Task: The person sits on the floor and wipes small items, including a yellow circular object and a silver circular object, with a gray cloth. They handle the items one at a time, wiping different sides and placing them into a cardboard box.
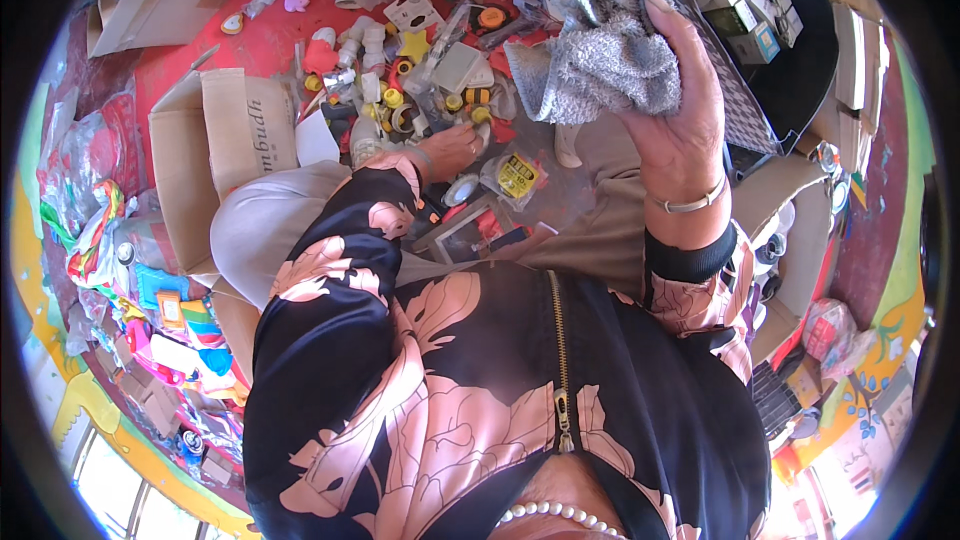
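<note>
My right hand (690,105) is raised at the upper right and grips a grey terry cloth (605,50). The cloth is bunched up, its folds hanging to the left of the thumb. Lower and to the left, my left hand (455,152) reaches down to the near edge of a pile of small plastic parts (400,90). Its fingers are curled together, and whatever is between them is hidden. Close by on the right lies a yellow round item in clear plastic wrap (517,177). A grey rectangular frame (465,235) rests nearer to me.
An open cardboard box (225,130) stands left of my knee. A black container (810,70) with several small boxes is at the upper right, and another cardboard box (800,210) sits below it. Toys and plastic bags (170,310) crowd the far left. Red sheeting (190,70) covers the floor.
</note>
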`<state>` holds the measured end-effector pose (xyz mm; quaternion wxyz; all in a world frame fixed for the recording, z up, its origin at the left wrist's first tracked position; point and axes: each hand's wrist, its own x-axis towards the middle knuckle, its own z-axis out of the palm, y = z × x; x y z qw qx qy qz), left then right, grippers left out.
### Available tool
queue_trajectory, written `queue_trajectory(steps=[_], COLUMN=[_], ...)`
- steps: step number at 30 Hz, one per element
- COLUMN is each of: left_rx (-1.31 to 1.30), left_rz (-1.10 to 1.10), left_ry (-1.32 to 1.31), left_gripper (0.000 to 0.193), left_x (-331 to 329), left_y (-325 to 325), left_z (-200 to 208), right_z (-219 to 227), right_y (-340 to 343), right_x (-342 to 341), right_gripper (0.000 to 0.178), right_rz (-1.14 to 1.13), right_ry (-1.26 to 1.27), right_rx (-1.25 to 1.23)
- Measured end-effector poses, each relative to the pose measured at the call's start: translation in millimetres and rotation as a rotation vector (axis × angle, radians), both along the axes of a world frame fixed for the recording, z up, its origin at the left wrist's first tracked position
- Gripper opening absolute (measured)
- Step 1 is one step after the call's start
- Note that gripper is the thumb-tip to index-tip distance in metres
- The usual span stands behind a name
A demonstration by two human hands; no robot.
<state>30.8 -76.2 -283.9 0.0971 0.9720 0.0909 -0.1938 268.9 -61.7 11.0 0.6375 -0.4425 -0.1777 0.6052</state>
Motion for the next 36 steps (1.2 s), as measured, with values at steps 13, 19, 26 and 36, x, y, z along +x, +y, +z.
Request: queue_trajectory(steps=[13,19,26,36], left_rx=[-0.068,-0.261,-1.389,-1.764], left_rz=[0.016,0.215,0.969,1.006], left_ry=[-0.291,-0.035,-0.064,-0.998], left_gripper=[0.036,0.031,0.021,0.032], left_x=[43,68,58,-23], left_y=[-74,-56,33,64], left_z=[-79,-89,-53,162], right_z=[9,0,11,6], right_y=[-5,1,4,-7], right_x=[9,4,3,30], right_gripper=[0.03,0.023,0.018,0.025], right_rz=[0.019,-0.025,-0.11,0.096], right_ry=[0.012,-0.518,0.245,0.144], right_rx=[0.006,0.102,-0.13,0.132])
